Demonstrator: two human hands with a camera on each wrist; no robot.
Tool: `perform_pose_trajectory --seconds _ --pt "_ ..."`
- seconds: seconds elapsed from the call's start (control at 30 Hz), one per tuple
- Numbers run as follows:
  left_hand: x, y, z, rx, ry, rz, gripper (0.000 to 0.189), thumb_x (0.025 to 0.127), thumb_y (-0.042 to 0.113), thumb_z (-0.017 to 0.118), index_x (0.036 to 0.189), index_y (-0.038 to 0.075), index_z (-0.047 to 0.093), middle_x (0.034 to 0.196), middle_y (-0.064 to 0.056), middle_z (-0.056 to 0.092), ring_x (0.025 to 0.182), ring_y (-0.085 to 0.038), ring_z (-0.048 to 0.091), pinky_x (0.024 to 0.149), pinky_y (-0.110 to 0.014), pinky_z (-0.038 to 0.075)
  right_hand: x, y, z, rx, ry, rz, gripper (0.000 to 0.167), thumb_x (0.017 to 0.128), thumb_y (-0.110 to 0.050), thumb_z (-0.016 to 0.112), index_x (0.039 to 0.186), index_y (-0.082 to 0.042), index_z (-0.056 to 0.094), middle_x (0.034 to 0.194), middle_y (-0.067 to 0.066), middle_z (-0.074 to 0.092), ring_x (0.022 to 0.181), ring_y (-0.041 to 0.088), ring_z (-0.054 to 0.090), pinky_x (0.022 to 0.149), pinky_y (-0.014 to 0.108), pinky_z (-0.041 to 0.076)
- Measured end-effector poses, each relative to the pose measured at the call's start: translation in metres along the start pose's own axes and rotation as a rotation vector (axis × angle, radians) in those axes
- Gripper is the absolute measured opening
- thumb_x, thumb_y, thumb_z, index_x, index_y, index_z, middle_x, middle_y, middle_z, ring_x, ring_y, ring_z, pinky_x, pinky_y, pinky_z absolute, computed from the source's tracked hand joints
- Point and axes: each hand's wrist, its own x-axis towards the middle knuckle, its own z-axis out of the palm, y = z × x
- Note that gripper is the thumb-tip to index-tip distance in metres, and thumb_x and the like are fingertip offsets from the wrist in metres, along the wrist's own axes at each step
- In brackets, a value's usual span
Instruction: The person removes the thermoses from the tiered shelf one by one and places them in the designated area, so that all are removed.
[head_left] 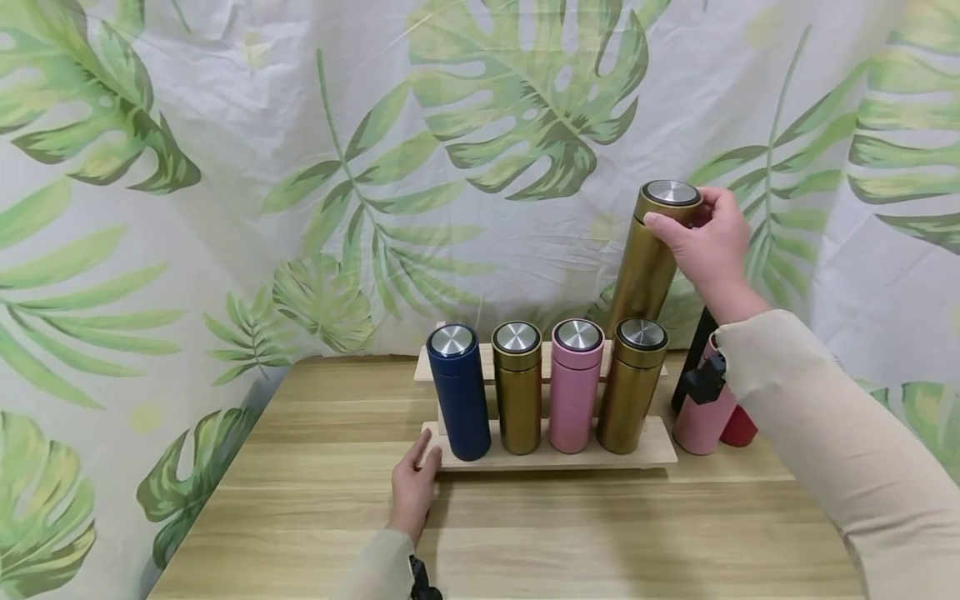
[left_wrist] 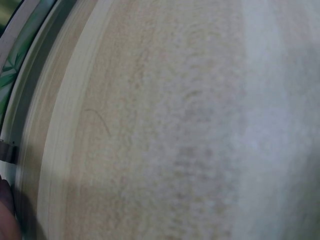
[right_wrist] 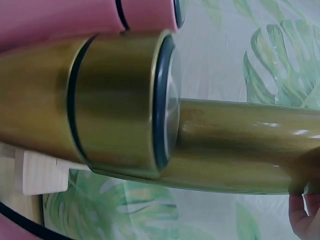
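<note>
High at the right in the head view, my right hand [head_left: 716, 242] grips a gold thermos [head_left: 645, 271] around its top, just below the steel-faced lid. That thermos leans slightly, and its base is hidden behind another gold thermos [head_left: 632, 392] on the front shelf. My left hand [head_left: 414, 492] rests its extended fingers against the left end of the wooden two-tier rack [head_left: 517, 460]. Along the rack's lower shelf stand a blue thermos [head_left: 459, 400], a gold thermos [head_left: 519, 396], a pink thermos [head_left: 576, 396] and the front gold one. The right wrist view shows the held thermos [right_wrist: 235, 145] beyond the front one.
Right of the rack, a pink thermos [head_left: 701, 425] and a red object [head_left: 740, 428] stand partly behind my sleeve, beside a dark upright post [head_left: 684, 387]. A leaf-print cloth [head_left: 247, 150] hangs behind the wood-grain table [head_left: 315, 517].
</note>
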Motion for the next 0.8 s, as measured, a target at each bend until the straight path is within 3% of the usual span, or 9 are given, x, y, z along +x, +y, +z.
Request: perform_pose_trajectory --seconds 0.4,0.57,0.67,0.8 --pt "0.000 0.001 0.001 0.007 0.007 0.008 0.045 0.091 0.026 0.060 0.133 0.015 0.052 0.139 0.000 0.048 0.127 -0.016 0.040 0.082 -0.010 0.041 -0.002 0.009 -0.029 0.008 0.016 0.043 0.042 0.075 -0.025 0.075 0.105 -0.020 0.045 0.094 -0.010 0.050 0.085 0.002 0.048 0.072 0.012 0.042" --pt "0.001 -0.001 0.002 -0.009 0.008 0.013 0.045 0.091 0.026 0.060 0.133 0.014 0.052 0.138 -0.002 0.048 0.126 -0.018 0.043 0.093 -0.024 0.043 -0.004 0.013 -0.042 -0.013 0.019 0.053 0.040 0.076 -0.027 0.074 0.103 -0.024 0.044 0.094 -0.011 0.050 0.085 0.001 0.048 0.071 0.012 0.041" --pt "0.002 -0.001 0.003 -0.021 0.010 0.022 0.044 0.091 0.023 0.060 0.133 0.012 0.052 0.138 -0.003 0.048 0.129 -0.020 0.040 0.101 -0.034 0.039 -0.008 0.014 -0.051 -0.034 0.015 0.068 0.040 0.076 -0.030 0.074 0.103 -0.025 0.045 0.093 -0.013 0.051 0.085 0.001 0.048 0.071 0.012 0.041" --pt "0.001 -0.001 0.003 -0.017 0.000 0.024 0.045 0.091 0.023 0.060 0.133 0.011 0.051 0.139 -0.003 0.047 0.131 -0.020 0.038 0.102 -0.036 0.038 -0.015 0.017 -0.064 -0.070 0.013 0.102 0.039 0.077 -0.033 0.073 0.104 -0.026 0.046 0.093 -0.014 0.052 0.085 0.001 0.048 0.070 0.012 0.041"
